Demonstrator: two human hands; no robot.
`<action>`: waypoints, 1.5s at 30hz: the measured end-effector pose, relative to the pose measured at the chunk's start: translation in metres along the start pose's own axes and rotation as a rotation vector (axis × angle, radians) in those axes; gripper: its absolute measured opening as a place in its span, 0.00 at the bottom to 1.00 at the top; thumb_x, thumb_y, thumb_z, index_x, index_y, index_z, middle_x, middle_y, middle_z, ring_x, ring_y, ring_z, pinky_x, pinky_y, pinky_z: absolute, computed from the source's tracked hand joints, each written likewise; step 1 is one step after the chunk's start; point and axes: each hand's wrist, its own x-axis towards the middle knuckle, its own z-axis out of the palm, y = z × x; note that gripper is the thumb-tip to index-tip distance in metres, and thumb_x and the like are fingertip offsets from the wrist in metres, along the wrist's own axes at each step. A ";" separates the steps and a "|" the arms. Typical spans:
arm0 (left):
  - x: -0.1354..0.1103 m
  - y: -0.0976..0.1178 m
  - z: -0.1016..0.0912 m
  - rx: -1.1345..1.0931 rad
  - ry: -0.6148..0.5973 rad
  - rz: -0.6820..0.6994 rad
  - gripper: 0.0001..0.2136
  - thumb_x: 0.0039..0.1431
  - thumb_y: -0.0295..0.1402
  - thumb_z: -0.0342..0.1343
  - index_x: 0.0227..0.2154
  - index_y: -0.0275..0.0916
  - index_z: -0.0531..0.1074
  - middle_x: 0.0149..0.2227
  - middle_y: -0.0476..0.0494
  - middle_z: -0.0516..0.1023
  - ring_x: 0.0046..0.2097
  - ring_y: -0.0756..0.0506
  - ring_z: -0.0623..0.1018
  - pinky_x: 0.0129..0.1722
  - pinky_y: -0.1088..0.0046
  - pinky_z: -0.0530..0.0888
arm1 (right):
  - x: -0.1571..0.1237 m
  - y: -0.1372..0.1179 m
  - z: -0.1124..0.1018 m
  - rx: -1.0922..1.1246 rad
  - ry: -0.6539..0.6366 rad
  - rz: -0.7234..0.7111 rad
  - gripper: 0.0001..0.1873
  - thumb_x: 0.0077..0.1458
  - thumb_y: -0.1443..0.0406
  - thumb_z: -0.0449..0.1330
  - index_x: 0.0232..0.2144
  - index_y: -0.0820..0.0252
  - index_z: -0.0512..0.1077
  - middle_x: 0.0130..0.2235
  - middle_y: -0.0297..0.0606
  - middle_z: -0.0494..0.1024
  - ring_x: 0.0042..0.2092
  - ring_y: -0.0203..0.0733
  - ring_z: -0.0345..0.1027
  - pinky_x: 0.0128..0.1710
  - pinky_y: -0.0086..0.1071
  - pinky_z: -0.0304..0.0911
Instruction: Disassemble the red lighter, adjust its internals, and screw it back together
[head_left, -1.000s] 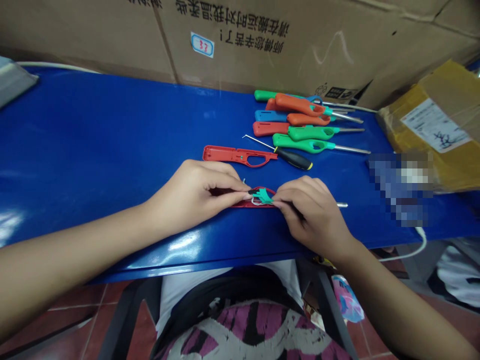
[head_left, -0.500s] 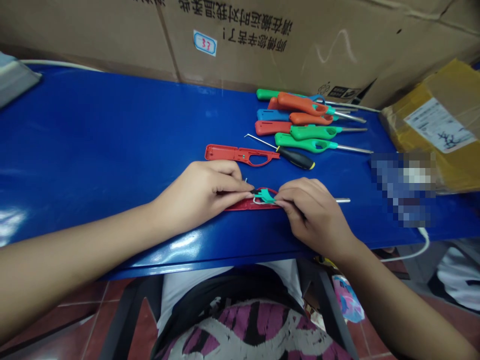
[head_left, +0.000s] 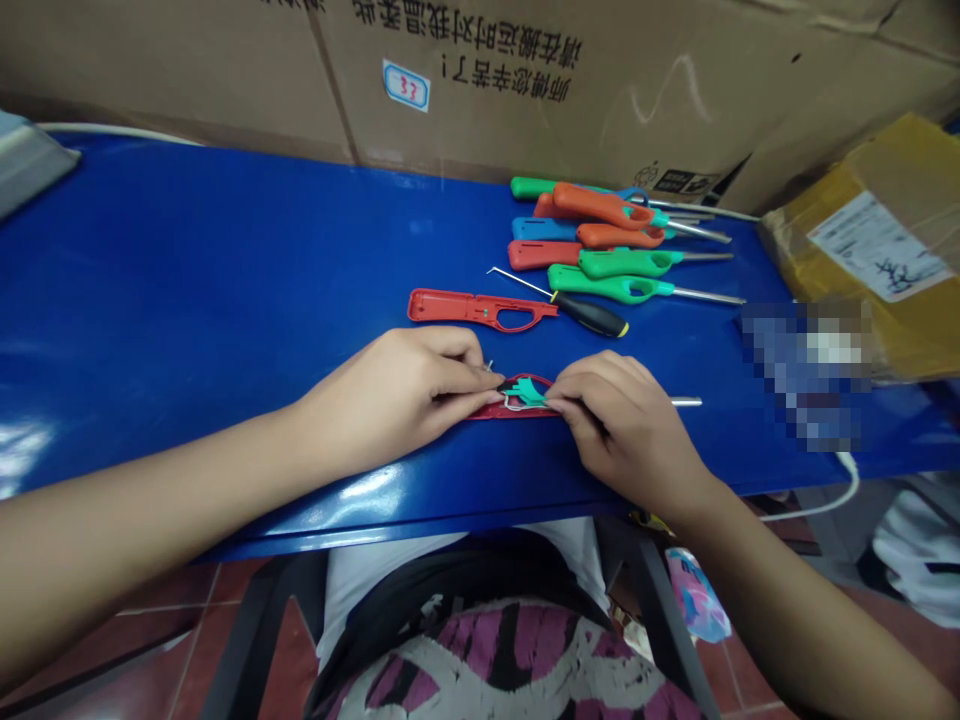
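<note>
An opened red long-nosed lighter [head_left: 491, 411] lies on the blue table in front of me, its metal tube [head_left: 686, 402] pointing right. A teal trigger piece [head_left: 528, 393], a thin white wire and a small black part [head_left: 509, 385] show inside its shell. My left hand [head_left: 420, 385] is closed, thumb and forefinger pinching at the black part's left end; its palm and fingers hide the shell's left half. At the right end of the teal piece, my right hand [head_left: 619, 420] pinches the lighter, covering its neck. Behind them rests a loose red shell half [head_left: 450, 306].
A hooked pick with a black handle [head_left: 592, 315] lies beyond my hands. Further back is a pile of colourful lighters [head_left: 615, 263]. A large cardboard box [head_left: 247, 80] stands along the back, a taped carton [head_left: 847, 320] at the right. A white cable [head_left: 851, 490] hangs off the edge.
My left fingertips have shifted very slightly left, and the teal piece has tilted a little. Otherwise both hands keep their places on the lighter.
</note>
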 end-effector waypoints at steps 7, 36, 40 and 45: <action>0.000 -0.001 -0.005 0.021 -0.069 0.011 0.09 0.69 0.30 0.56 0.40 0.36 0.82 0.38 0.44 0.79 0.36 0.50 0.78 0.37 0.75 0.74 | -0.001 0.001 0.000 0.028 -0.010 0.003 0.05 0.67 0.69 0.55 0.38 0.59 0.71 0.39 0.39 0.80 0.39 0.44 0.69 0.39 0.39 0.57; -0.004 0.000 -0.006 0.250 -0.077 0.178 0.14 0.71 0.27 0.51 0.54 0.36 0.76 0.44 0.41 0.83 0.44 0.43 0.79 0.45 0.66 0.78 | -0.006 0.000 -0.010 0.061 -0.002 -0.010 0.08 0.63 0.69 0.62 0.45 0.57 0.73 0.44 0.40 0.81 0.43 0.43 0.73 0.43 0.41 0.62; -0.003 0.000 -0.006 0.224 -0.080 0.180 0.15 0.71 0.27 0.49 0.54 0.36 0.76 0.42 0.41 0.83 0.43 0.43 0.79 0.43 0.66 0.78 | -0.014 0.004 -0.023 0.047 -0.007 0.069 0.15 0.59 0.66 0.66 0.47 0.58 0.70 0.45 0.43 0.79 0.46 0.48 0.73 0.44 0.44 0.64; -0.002 -0.001 -0.006 0.203 -0.093 0.184 0.16 0.71 0.27 0.49 0.55 0.36 0.76 0.43 0.40 0.83 0.44 0.42 0.79 0.43 0.64 0.78 | -0.019 0.006 -0.036 0.040 -0.188 0.123 0.05 0.64 0.67 0.62 0.43 0.56 0.70 0.41 0.38 0.79 0.42 0.44 0.71 0.42 0.42 0.64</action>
